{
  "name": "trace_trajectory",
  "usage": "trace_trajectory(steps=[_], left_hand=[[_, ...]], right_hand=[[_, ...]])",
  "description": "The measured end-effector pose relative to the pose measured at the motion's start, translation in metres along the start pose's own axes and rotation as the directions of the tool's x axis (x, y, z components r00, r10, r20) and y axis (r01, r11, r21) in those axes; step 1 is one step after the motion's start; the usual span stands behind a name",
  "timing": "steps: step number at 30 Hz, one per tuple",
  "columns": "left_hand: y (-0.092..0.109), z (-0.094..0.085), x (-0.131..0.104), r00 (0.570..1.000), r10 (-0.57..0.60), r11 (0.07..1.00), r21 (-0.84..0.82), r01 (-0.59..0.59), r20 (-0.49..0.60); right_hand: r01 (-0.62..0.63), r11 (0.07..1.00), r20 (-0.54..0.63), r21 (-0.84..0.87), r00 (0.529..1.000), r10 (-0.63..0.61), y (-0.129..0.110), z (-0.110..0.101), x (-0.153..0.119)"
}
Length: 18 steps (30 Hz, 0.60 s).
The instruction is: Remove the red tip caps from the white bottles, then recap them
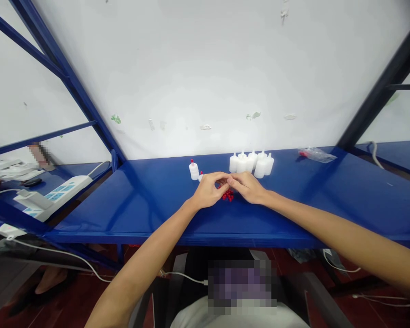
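Fingertips meet out in front of me, my left hand [210, 190] and right hand [248, 186] both partly curled, with a small hollow between the thumbs and fingers of the left. Whether anything is pinched where they touch I can't tell from this angle, since my own fingers hide it. Small red caps [228, 196] lie in a loose pile just below that meeting point, on my side of it, showing between my 2 hands. Beyond my right hand stands a cluster of white bottles [248, 163], upright and close together, their pale nozzles bare. Past my left hand is 1 capped bottle [193, 171], red at its tip; a second red-tipped bottle [201, 176] sits nearer (half hidden behind my knuckles). Farther off to the right of my grip, a clear plastic bag [317, 155] with something red at its end rests on the blue table [150, 196].
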<state>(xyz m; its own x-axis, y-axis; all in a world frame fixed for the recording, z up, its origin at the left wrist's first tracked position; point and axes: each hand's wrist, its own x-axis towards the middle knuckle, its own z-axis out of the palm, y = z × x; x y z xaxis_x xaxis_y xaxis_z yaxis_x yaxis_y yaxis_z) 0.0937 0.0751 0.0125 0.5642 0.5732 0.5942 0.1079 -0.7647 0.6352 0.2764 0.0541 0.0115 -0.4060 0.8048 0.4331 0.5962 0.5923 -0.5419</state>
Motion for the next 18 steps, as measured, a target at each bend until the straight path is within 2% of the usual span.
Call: trace_trajectory(steps=[2, 4, 5, 7, 8, 10, 13, 18], left_hand=[[-0.002, -0.004, 0.002, 0.998, -0.054, 0.997, -0.057, 0.052, -0.041], [-0.006, -0.013, 0.005, 0.978, -0.151, 0.983, -0.128, 0.132, -0.146], [-0.009, -0.020, 0.006, 0.954, -0.211, 0.971, -0.154, 0.180, -0.215], [-0.014, -0.037, 0.006, 0.875, -0.326, 0.945, -0.144, 0.293, -0.357], [-0.017, -0.045, 0.006, 0.839, -0.355, 0.933, -0.092, 0.349, -0.412], [-0.021, -0.059, 0.004, 0.804, -0.346, 0.898, 0.077, 0.433, -0.484], [-0.023, -0.067, 0.001, 0.817, -0.313, 0.828, 0.283, 0.484, -0.484], [-0.028, -0.060, 0.000, 0.879, -0.304, 0.770, 0.448, 0.454, -0.368]], right_hand=[[-0.015, 1.000, -0.030, 0.001, 0.999, 0.015, 0.003, 0.000, 0.000], [-0.035, 0.999, -0.064, 0.018, 0.997, 0.036, 0.006, -0.001, 0.000], [-0.047, 0.998, -0.080, 0.033, 0.996, 0.050, 0.008, -0.001, 0.000], [-0.072, 0.996, -0.110, 0.060, 0.991, 0.078, 0.012, -0.003, 0.000], [-0.084, 0.994, -0.125, 0.069, 0.988, 0.092, 0.013, -0.003, 0.000], [-0.106, 0.991, -0.162, 0.080, 0.980, 0.118, 0.013, -0.003, 0.000], [-0.128, 0.988, -0.213, 0.081, 0.966, 0.143, 0.009, -0.004, 0.000], [-0.071, 0.993, -0.265, 0.097, 0.960, 0.094, 0.009, -0.005, -0.002]])
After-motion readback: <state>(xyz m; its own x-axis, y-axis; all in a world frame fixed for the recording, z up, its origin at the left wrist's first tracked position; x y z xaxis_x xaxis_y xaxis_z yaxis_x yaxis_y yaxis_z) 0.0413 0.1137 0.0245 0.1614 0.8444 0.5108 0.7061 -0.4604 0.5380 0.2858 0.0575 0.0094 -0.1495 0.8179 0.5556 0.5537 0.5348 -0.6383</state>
